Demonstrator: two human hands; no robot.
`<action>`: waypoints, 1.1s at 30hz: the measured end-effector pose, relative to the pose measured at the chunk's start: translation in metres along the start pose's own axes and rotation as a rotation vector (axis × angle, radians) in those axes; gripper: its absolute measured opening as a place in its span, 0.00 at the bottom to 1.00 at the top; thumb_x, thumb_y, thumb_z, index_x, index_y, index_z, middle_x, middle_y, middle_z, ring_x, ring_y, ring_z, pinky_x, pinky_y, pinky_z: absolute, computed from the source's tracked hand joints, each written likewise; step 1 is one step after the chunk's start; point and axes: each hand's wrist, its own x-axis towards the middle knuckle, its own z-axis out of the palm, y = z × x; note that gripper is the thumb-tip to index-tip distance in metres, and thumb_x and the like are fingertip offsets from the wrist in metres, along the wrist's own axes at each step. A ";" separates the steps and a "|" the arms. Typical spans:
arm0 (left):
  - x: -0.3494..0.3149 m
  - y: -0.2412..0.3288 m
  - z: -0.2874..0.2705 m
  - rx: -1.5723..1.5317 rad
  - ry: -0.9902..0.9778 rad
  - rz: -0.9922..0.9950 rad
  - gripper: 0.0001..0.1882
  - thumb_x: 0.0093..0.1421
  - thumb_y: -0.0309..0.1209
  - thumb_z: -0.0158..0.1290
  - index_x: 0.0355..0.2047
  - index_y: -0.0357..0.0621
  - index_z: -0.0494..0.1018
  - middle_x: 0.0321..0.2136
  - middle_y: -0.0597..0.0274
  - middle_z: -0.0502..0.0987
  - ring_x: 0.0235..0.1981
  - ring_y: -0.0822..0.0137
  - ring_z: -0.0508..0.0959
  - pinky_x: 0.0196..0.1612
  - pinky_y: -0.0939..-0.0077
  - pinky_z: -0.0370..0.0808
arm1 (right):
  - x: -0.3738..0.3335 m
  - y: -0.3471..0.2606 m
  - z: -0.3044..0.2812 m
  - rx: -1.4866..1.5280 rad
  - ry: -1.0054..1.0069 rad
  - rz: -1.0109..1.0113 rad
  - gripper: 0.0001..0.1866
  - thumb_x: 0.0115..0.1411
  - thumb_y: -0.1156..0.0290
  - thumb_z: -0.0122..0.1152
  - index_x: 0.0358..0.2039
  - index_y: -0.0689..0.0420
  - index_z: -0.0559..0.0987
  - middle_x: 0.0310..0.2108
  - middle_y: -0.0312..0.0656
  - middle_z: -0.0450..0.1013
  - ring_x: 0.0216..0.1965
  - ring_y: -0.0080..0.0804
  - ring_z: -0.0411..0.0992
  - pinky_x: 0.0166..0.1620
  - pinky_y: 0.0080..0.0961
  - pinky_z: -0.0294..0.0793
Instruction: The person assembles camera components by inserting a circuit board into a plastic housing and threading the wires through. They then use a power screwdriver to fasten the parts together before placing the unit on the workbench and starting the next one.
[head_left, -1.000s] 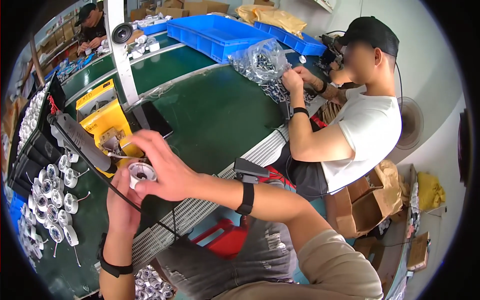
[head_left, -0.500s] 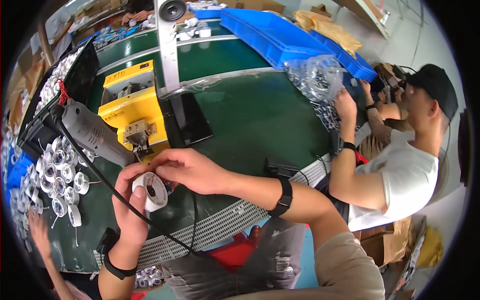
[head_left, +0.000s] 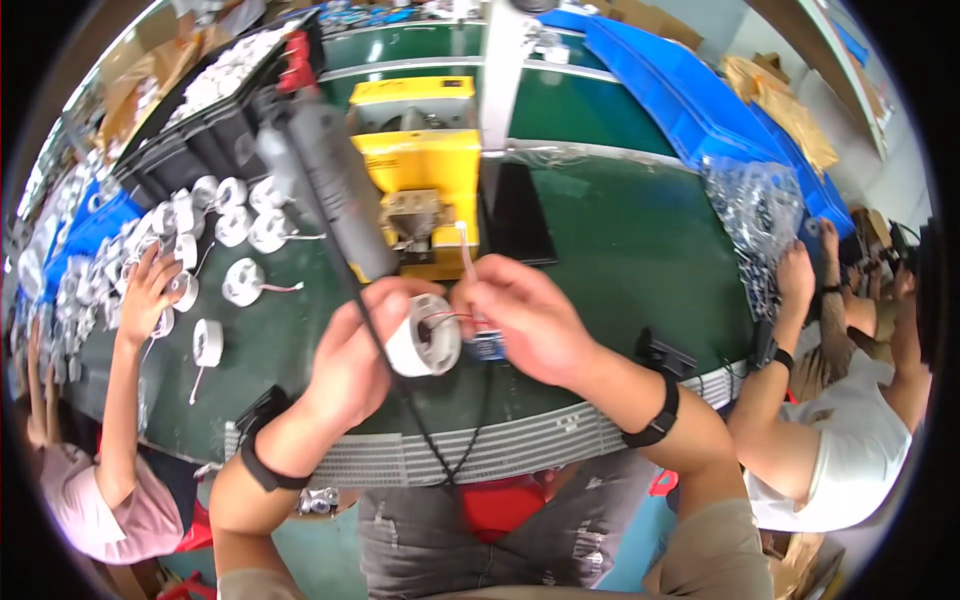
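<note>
Left hand (head_left: 362, 338): wrapped round a white, cylindrical plastic housing (head_left: 422, 342), open face turned rightward, apparently for access. Right hand (head_left: 530, 322): just beside it, pinching thin reddish wires (head_left: 453, 316); small blue circuit board (head_left: 488, 346) below its fingers.

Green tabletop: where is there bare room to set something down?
The widest bare patch of green tabletop lies between the flat black slab and the clear plastic bag. A smaller one separates the left hand from the nearest white round parts. Crowded: left, where a co-worker's hand is among those parts, and ahead, around the yellow machine and grey tool.
</note>
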 end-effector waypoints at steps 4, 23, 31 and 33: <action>0.006 -0.006 -0.002 -0.168 0.067 -0.208 0.25 0.69 0.46 0.37 0.49 0.35 0.69 0.37 0.57 0.77 0.34 0.66 0.78 0.35 0.73 0.77 | -0.005 -0.011 -0.006 -0.108 -0.067 0.017 0.08 0.63 0.71 0.55 0.37 0.62 0.71 0.25 0.34 0.68 0.28 0.18 0.65 0.33 0.17 0.64; 0.001 -0.021 0.002 0.078 -0.023 -0.197 0.26 0.71 0.46 0.34 0.52 0.36 0.68 0.28 0.67 0.74 0.24 0.78 0.71 0.27 0.84 0.68 | -0.010 0.007 0.012 -1.177 -0.003 -0.458 0.07 0.48 0.81 0.60 0.23 0.58 0.71 0.18 0.37 0.64 0.20 0.27 0.65 0.24 0.25 0.63; 0.011 -0.019 0.005 0.183 0.157 0.293 0.27 0.72 0.48 0.28 0.55 0.40 0.66 0.35 0.67 0.75 0.33 0.79 0.73 0.37 0.85 0.71 | -0.009 -0.010 0.015 -1.109 0.152 -0.515 0.19 0.45 0.80 0.71 0.40 0.60 0.76 0.33 0.37 0.67 0.28 0.21 0.68 0.31 0.16 0.70; 0.009 -0.018 0.004 0.200 0.170 0.281 0.28 0.72 0.48 0.28 0.55 0.40 0.66 0.35 0.67 0.75 0.33 0.79 0.73 0.37 0.85 0.71 | -0.010 -0.012 0.014 -1.247 0.114 -0.547 0.17 0.46 0.80 0.70 0.38 0.60 0.77 0.35 0.38 0.69 0.30 0.22 0.68 0.32 0.15 0.70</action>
